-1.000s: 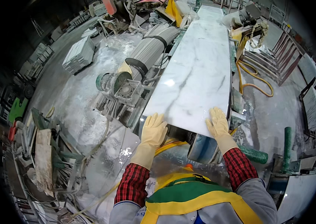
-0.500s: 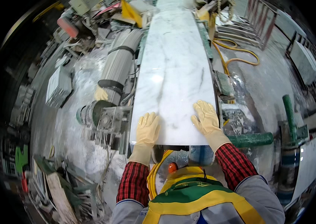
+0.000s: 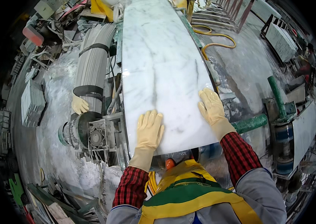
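Observation:
A long, polished white marble slab (image 3: 165,86) with grey veins stretches away from me on a roller conveyor, its near edge close to my apron (image 3: 180,194). My left hand (image 3: 149,128), in a cream rubber glove, rests palm down near the slab's near left corner. Farther along, by the right edge, lies my right hand (image 3: 211,107) in a matching glove. Both hands have straight fingers and hold nothing. Part of a blue roller (image 3: 210,151) shows under the near right corner.
Left of the slab stand a dusty motor (image 3: 76,130) and a ribbed grey cover (image 3: 92,61) with a loose cream glove (image 3: 79,104) on it. Beyond are stacked slabs (image 3: 33,102). To the right are a green roller (image 3: 253,123), an upright green post (image 3: 276,95) and a yellow hose (image 3: 221,45).
My view has swung to the right, so the surroundings sit farther left. The slab's near edge looks closer to my apron and slanted. Both palms stay on the marble, slightly farther apart.

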Tool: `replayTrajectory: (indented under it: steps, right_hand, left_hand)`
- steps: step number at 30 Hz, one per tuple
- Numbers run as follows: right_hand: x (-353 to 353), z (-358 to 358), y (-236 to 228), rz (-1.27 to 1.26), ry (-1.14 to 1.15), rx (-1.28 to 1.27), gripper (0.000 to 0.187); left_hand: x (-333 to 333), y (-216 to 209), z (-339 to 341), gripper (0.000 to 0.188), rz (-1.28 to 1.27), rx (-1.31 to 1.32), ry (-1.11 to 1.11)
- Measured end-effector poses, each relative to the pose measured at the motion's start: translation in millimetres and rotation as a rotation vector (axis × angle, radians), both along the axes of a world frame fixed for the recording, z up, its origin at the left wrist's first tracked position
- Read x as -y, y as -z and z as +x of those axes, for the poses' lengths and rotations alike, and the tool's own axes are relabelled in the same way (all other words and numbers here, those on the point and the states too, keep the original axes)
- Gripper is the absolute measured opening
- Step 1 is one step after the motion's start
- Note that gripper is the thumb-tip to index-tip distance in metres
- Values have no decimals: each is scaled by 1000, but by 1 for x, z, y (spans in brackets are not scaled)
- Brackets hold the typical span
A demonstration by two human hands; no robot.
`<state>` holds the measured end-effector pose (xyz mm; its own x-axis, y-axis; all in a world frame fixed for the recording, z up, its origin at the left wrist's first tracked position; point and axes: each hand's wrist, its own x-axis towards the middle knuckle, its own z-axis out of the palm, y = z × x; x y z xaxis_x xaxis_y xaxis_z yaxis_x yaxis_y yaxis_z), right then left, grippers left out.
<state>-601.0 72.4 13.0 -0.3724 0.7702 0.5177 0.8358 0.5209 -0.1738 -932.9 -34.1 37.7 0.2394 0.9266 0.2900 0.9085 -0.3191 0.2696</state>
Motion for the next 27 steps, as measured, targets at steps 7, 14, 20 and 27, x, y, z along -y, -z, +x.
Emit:
replayTrajectory:
  steps: [7, 14, 20, 27]
  right_hand:
    - [3, -8, -15, -97, 11, -9, 51]
    - [0, -2, -5, -102, -10, 15, 51]
    - [4, 0, -1, -48, -8, -9, 51]
    - [8, 0, -2, -12, -14, -47, 50]
  left_hand:
    - [6, 6, -3, 52, -24, 21, -32]
    - [7, -2, 0, 51, -62, -16, -40]
    - [12, 6, 1, 51, -38, -62, -40]
    - [15, 8, 2, 50, -42, -95, -28]
